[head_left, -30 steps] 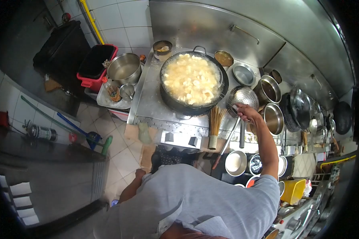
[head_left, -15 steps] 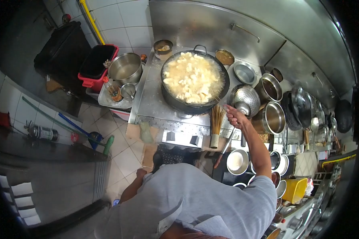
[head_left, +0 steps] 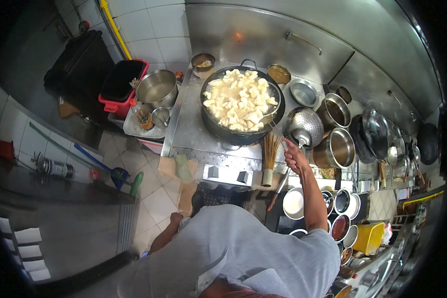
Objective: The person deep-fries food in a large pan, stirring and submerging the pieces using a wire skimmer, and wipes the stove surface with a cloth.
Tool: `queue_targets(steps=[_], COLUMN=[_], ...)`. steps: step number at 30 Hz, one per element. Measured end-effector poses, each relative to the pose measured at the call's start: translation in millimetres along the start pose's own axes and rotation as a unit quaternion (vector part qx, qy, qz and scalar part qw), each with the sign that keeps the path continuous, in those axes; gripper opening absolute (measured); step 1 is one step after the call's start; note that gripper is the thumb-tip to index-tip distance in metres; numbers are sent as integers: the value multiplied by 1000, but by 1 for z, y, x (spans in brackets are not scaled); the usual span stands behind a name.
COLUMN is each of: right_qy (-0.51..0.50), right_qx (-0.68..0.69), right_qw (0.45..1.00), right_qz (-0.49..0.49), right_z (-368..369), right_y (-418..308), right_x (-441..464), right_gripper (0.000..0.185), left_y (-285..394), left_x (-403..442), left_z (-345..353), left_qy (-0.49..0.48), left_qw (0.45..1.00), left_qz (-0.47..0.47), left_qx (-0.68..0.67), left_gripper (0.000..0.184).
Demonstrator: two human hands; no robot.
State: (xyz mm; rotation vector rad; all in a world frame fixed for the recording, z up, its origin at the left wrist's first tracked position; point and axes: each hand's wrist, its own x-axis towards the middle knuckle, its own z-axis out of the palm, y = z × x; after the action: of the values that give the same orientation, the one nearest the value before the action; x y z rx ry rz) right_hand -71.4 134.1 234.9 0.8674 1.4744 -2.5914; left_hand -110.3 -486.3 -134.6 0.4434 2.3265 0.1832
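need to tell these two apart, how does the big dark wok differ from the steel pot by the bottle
The wok is dark and wider; the pot is silvery and smaller. The wok is crowded with pale pieces; the pot shows none. The wok sits on the stove, the pot left of it. Both are round and open-topped.

Toward ten o'clock in the view, a red tub (head_left: pixel 112 107) with a black lid (head_left: pixel 121 82) stands beside a stainless-steel pot (head_left: pixel 156 89) and near an orange-capped bottle (head_left: pixel 143 117), with a yellow plastic bin (head_left: pixel 369 238) toward four o'clock.
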Motion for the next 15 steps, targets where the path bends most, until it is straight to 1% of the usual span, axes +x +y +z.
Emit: queue_targets(steps=[2,3,5,7,9,10,11,12,13,14,15], right_qy=[3,6,24,42,83,87,87,85,82,102,103], right_qx=[-15,-31,-57,-82,-158,-202,-203,-256,-308,-329,-329], right_qw=[1000,999,998,996,984,975,975,962,946,936,936], right_qz=[-6,-12,-9,-7,-26,-33,-33,-49,-64,-72,-71], right_z=[-1,-2,-3,-3,-4,-3,-2,0,5,11,19], right_y=[-3,-6,-15,-24,-33,-40,-44,-48,-53,-57,-58], right_x=[-7,-10,-16,-19,-20,-21,-19,-18,-18,-21,-21], right_gripper=[49,50,52,54,59,59,59,60,61,58,58], left_y=[10,12,12,17,21,21,22,22,21,20,21], left_x=[-4,-4,-3,-3,-4,-4,-4,-4,-3,-3,-2], left_z=[-7,-8,-6,-9,-13,-13,-13,-13,-13,-12,-11], left_qy=[-12,-12,-3,14,31,36,42,42,32,23,22], left_qw=[990,990,996,997,997,997,997,997,996,992,993], left_qz=[-111,-110,-84,-72,-59,-50,-41,-41,-19,2,3], left_qx=[-82,-82,15,28,41,41,41,40,80,120,120], left_gripper=[22,22,23,23,23,23,23,23,23,23,23])
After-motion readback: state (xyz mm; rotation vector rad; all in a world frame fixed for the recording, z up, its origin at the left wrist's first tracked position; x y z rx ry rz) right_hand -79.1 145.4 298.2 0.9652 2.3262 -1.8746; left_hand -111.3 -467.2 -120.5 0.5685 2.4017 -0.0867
